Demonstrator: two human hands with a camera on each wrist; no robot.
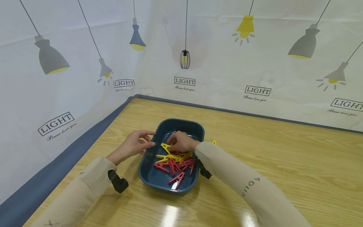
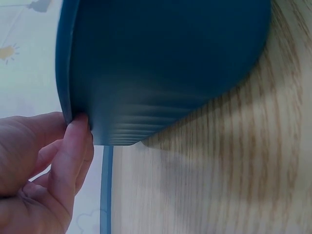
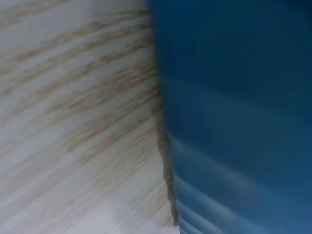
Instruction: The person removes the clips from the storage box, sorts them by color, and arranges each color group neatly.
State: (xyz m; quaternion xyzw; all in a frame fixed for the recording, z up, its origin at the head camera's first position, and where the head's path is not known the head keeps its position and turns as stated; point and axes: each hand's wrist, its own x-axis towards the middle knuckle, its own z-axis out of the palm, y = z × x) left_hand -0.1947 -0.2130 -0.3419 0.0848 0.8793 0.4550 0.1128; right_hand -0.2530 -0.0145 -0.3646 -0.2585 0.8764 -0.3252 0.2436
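A dark blue plastic bin (image 1: 153, 181) stands on the wooden table with several yellow clothespins (image 1: 182, 156) and red clothespins (image 1: 177, 180) lying loose in it. My left hand (image 1: 135, 145) is at the bin's left side; in the left wrist view its thumb and fingers (image 2: 73, 141) pinch the rim. Inside the bin, toward its far end, my right hand (image 1: 181, 142) has its fingers curled at a yellow clothespin (image 1: 165, 147) and seems to pinch it. The palm side is hidden. Only the bin's outer wall (image 3: 234, 122) and tabletop appear in the right wrist view.
A bit of something yellow (image 1: 214, 142) pokes out behind the right sleeve on the table (image 1: 283, 151). White curtains (image 1: 221, 63) printed with lamps stand along the table's left and far edges. Each wrist carries a black camera mount (image 1: 118, 182).
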